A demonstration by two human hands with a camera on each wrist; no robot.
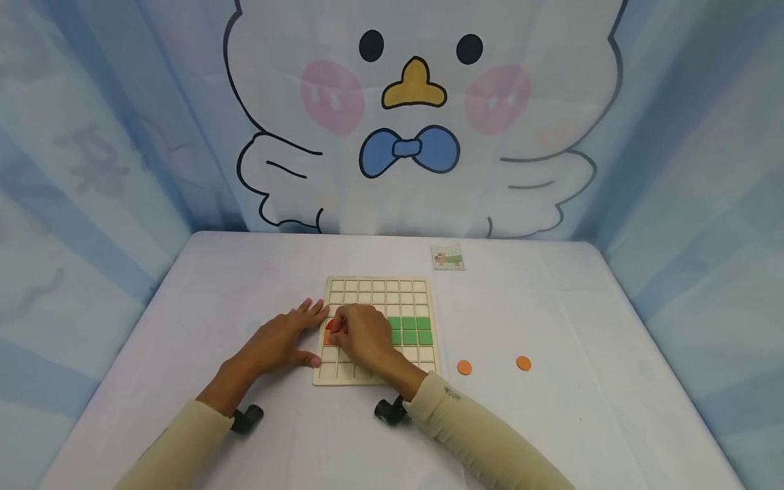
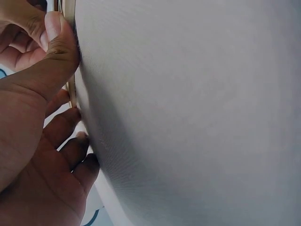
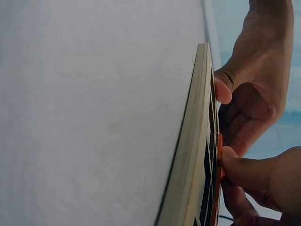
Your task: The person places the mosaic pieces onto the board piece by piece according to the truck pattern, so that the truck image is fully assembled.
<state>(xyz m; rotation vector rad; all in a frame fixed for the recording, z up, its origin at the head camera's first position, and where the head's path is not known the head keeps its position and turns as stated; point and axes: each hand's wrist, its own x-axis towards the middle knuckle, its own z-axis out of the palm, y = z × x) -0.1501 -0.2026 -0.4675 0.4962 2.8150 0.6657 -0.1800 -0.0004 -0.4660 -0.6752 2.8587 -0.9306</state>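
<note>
A square wooden grid board lies on the table, with green square pieces on its right part. My left hand touches the board's left edge, fingers spread and thumb nearer the front corner; the left wrist view shows the thumb along the rim. Over the board's left part, my right hand pinches a red piece with a rounded edge between thumb and forefinger. Beside it an orange piece sits in the grid. The right palm and fingers hide the middle of those rows.
Two orange round pieces lie apart on the table right of the board. A small picture card rests behind the board, towards the back edge. Printed curtains stand around the white table.
</note>
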